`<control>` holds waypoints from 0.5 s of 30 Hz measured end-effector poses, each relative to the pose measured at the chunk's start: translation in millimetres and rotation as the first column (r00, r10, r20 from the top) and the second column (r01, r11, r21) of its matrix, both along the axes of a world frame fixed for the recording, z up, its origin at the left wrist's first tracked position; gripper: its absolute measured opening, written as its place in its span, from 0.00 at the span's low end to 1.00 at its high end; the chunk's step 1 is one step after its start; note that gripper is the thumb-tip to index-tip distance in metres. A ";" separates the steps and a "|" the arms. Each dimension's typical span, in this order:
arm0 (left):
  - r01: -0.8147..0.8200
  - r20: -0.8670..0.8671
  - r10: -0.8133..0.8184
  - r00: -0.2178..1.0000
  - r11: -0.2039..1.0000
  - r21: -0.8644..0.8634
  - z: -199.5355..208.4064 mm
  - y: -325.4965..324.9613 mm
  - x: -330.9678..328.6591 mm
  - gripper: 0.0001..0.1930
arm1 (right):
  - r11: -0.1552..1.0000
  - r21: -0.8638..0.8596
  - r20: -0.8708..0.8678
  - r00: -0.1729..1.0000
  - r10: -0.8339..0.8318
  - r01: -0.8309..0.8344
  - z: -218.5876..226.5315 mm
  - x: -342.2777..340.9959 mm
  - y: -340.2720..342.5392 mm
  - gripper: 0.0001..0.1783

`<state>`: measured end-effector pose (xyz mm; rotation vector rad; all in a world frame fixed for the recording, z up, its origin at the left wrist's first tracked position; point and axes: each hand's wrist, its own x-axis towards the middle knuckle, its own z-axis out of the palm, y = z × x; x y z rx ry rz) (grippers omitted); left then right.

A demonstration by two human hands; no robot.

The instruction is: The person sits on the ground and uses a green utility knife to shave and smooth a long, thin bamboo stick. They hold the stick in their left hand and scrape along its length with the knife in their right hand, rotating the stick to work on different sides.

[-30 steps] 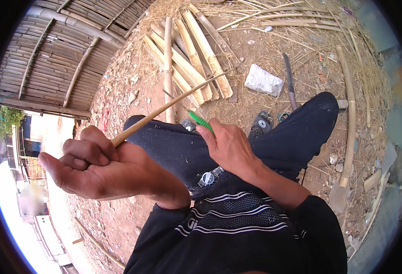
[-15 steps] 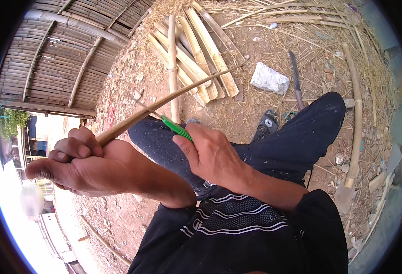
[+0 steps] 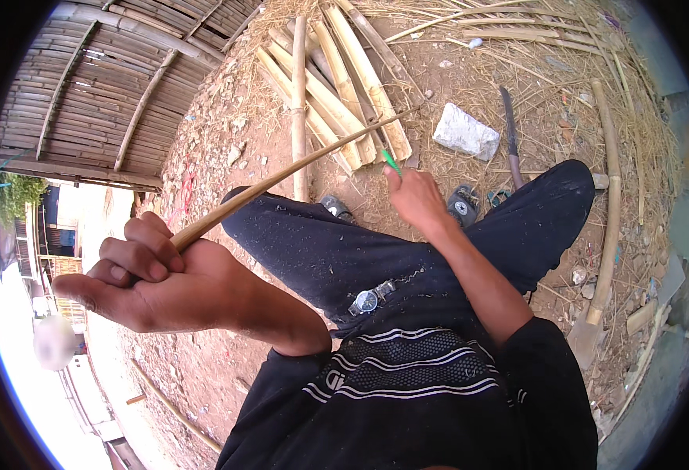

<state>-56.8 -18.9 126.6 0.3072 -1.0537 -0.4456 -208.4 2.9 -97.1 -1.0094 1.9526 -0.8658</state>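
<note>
A long, tapering bamboo strip [image 3: 282, 174] slants up and to the right across my view, its thick end wrapped by the closed fingers of my left hand [image 3: 160, 274]. My right hand [image 3: 420, 202] is closed on a green-handled knife [image 3: 390, 160] near the strip's thin far end. The blade points up toward the strip; whether it touches cannot be made out. On my dark trousers lies a wristwatch [image 3: 366, 301] with a metal band, below both hands.
Split bamboo lengths [image 3: 344, 70] lie ahead, crossed by a bamboo pole [image 3: 298, 117]. A white stone block [image 3: 466, 131] and a machete [image 3: 508, 125] sit right of them. Further right lies a long-handled spade [image 3: 585, 341]. A bamboo-slat wall [image 3: 86, 110] stands at left.
My right hand has moved with the knife away from my body, along the strip toward its thin end. My left hand stays nearly in place. The wristwatch has come into sight.
</note>
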 end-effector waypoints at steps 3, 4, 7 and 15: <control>0.268 -0.032 -0.267 0.963 0.963 0.018 -0.9 3.5 14.0 0.25 | 0.997 0.011 -0.231 0.970 -0.077 0.081 -39.5 -34.3 11.5 0.30; 0.393 -0.026 -0.393 0.919 0.919 -0.004 -5.9 0.0 19.8 0.24 | 0.993 -0.057 -0.189 0.975 -0.115 0.106 -24.2 -35.5 17.9 0.30; 0.518 0.002 -0.519 0.855 0.853 -0.057 -20.8 5.3 35.2 0.20 | 0.938 -0.344 -0.087 0.992 -0.087 0.052 32.7 -14.6 40.7 0.29; 0.404 -0.022 -0.405 0.914 0.914 -0.046 -36.5 38.1 35.7 0.19 | 0.817 -0.540 -0.226 0.970 0.088 -0.200 41.4 59.0 60.6 0.21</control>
